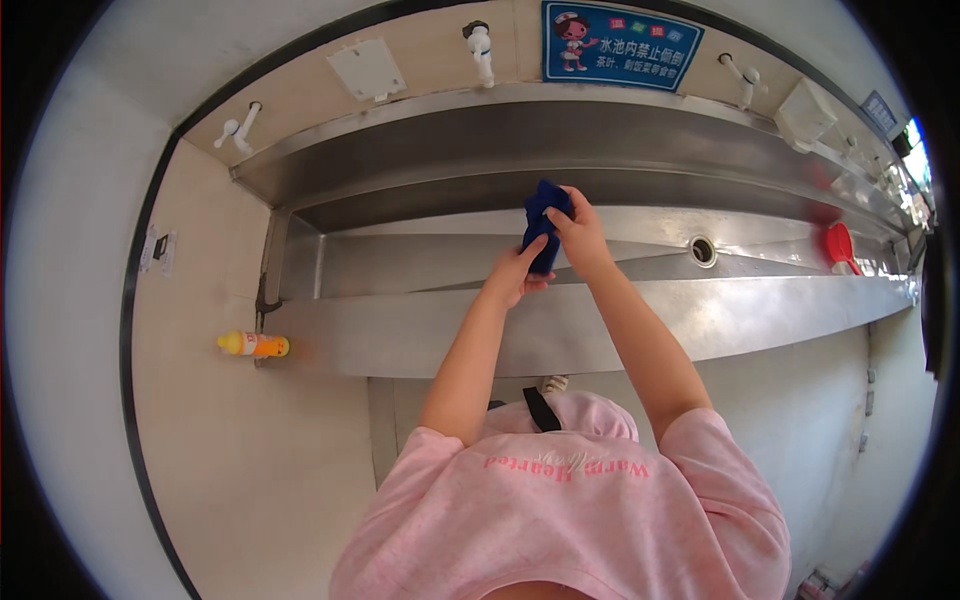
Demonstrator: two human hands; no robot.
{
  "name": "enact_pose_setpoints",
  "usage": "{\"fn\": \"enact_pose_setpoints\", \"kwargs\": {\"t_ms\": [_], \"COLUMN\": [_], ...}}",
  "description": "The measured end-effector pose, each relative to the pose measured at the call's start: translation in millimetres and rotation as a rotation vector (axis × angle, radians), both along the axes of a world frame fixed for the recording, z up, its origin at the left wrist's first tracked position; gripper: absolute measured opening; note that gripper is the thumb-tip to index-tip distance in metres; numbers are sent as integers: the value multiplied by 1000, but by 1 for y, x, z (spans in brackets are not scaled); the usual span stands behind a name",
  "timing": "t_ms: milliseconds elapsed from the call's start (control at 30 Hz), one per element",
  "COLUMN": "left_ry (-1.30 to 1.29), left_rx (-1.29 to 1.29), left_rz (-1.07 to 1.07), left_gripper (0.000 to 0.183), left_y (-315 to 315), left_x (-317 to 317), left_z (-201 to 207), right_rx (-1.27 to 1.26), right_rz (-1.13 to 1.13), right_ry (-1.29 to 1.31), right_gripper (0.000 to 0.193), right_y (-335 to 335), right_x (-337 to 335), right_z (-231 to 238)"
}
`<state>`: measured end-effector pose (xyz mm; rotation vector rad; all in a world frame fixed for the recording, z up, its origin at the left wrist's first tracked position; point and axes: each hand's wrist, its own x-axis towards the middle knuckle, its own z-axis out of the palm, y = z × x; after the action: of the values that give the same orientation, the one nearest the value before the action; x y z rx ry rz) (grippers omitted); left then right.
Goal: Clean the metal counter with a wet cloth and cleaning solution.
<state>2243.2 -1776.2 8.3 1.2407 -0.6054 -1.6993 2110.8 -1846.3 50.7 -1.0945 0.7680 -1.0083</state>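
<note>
A dark blue cloth, bunched and folded, is held up over the steel trough sink. My left hand grips its lower part, with the thumb lying across the front. Higher up on the right side, my right hand has its thumb and fingers closed on the same cloth. Both arms reach forward over the sink's front ledge. Part of the cloth is hidden behind my fingers. A round drain hole shows in the sink floor, to the right of my hands.
A red plastic scoop lies at the sink's right end. By the left end of the front ledge is a yellow and orange bottle. White taps stick out from the back wall, beside a blue sign and a whitish box.
</note>
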Motion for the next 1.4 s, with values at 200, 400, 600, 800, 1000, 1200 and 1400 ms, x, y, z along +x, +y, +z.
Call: {"fn": "enact_pose_setpoints", "kwargs": {"t_ms": [200,400,600,800,1000,1200,1400], "left_ry": [589,674,766,531,581,559,615], "left_rx": [-135,-187,-113,0,-61,13,50], "left_rz": [198,244,385,110,-68,10,-36], "left_gripper": [56,50,40,32,35,32,24], "left_y": [7,-10,-19,-5,-12,-10,-16], "left_x": [9,38,45,39,79,67,88], "left_z": [5,-11,-18,48,8,51,35], "right_rx": [-370,-539,-595,-420,-142,-333,-237], "right_rz": [180,409,192,203,505,388,444], "right_ry": [380,399,489,624,634,479,386], "right_gripper": [32,29,26,24,24,23,30], "right_y": [6,27,19,-8,-20,-17,-18], "right_x": [4,10,26,46,68,80,88], "right_z": [17,30,34,11,42,55,66]}}
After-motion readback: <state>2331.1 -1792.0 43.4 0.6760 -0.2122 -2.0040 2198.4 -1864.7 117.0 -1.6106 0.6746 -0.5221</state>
